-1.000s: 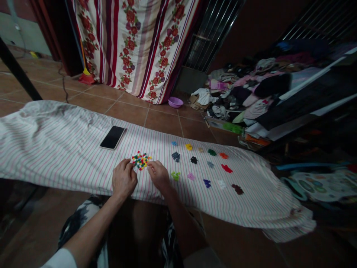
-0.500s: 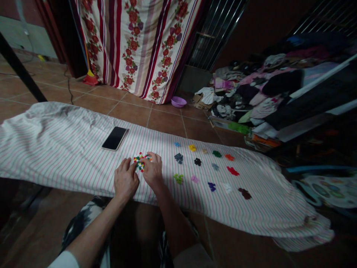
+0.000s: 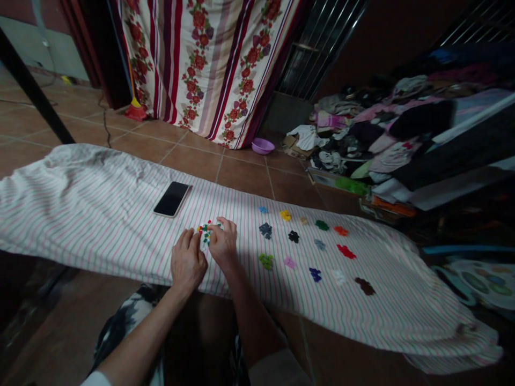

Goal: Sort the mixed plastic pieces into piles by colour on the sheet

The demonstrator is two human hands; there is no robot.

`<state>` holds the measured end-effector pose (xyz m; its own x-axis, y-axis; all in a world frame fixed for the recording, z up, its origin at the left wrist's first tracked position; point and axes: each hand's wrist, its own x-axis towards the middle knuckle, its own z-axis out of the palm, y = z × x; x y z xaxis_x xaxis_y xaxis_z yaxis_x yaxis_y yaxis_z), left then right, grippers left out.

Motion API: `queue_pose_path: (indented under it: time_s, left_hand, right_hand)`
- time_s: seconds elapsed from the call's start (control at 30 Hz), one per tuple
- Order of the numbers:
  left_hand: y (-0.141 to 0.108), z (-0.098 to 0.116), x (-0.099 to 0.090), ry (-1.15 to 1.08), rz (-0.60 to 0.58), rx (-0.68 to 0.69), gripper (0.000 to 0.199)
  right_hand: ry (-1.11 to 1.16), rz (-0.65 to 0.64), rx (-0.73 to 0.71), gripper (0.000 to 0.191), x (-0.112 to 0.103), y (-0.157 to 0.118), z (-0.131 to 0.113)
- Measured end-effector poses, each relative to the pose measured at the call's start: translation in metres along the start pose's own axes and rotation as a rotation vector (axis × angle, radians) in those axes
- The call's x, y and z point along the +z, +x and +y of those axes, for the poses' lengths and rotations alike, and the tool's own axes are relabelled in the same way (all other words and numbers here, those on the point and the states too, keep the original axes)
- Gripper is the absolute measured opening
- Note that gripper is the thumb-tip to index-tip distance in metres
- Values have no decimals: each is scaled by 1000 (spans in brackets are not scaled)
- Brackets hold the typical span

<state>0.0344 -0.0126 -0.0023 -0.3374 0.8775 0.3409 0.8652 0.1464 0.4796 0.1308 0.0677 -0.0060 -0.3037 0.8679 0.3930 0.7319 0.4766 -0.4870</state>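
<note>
A loose patch of small red, green, yellow and white pieces (image 3: 206, 234) lies on the striped cloth (image 3: 120, 225), partly covered by my hands. My left hand (image 3: 188, 261) rests at its left edge, fingers together and curled down; whether they hold a piece is too small to tell. On its right side, my right hand (image 3: 223, 241) reaches over the pieces with bent fingers, its fingertips among them. Several small single-colour piles sit to the right, among them yellow (image 3: 285, 215), black (image 3: 293, 236), lime green (image 3: 265, 261), red (image 3: 346, 251) and brown (image 3: 365, 286).
A dark-screened phone (image 3: 172, 199) lies on the cloth left of and beyond my hands. Past the cloth's far edge, a purple bowl (image 3: 263, 146) stands on the tiled floor by a floral curtain (image 3: 217, 64). Clothes (image 3: 386, 128) are heaped at the back right.
The whole view has shifted slightly, moving the scene rightward. More of the multicoloured patch is hidden or spread under my hands, and fewer yellow pieces show between them.
</note>
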Motion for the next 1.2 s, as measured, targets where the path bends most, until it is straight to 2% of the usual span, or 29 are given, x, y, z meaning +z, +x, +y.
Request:
queue_pose_path:
  time_s: [0.17, 0.4, 0.8, 1.2]
  left_hand:
    - [0, 1, 0, 14, 18, -12, 47]
    - [1, 3, -5, 59, -73, -10, 46]
    - [0, 3, -6, 66, -74, -6, 44]
    - [-2, 5, -5, 23, -50, -6, 43]
  right_hand:
    - [6, -19, -9, 27, 5, 4, -2]
    - [82, -23, 10, 27, 3, 5, -12]
    - [95, -67, -20, 18, 0, 3, 0]
    - [74, -35, 63, 8, 2, 7, -5]
